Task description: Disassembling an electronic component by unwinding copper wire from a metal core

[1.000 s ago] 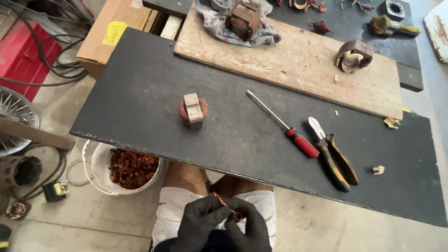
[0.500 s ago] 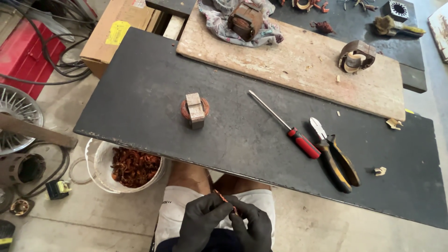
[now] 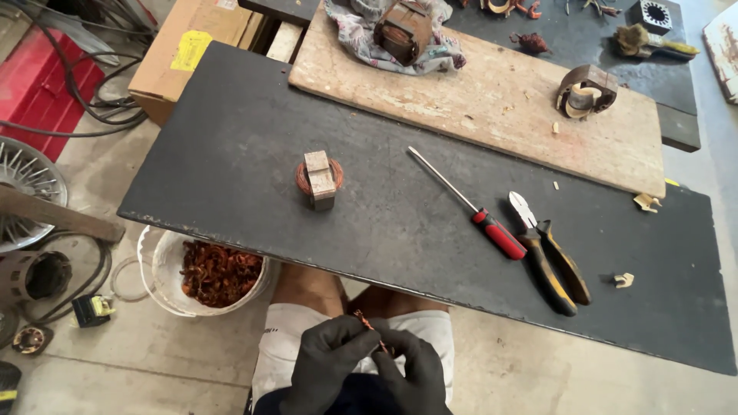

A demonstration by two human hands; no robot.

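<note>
Both hands wear black gloves and are held together over the lap, below the near edge of the surface. The left hand and right hand pinch a small bunch of copper wire between their fingertips. On the surface, well apart from the hands, stands a copper-wound coil. Further right lie a red-handled screwdriver and cutting pliers. A white bucket of copper scrap sits on the floor at the left.

Black-gloved left hand and right hand pinched small copper wire piece over lap, below dark tabletop. Coil block, red-handled screwdriver, cutters lay on top; bucket of copper scrap stood below.
</note>
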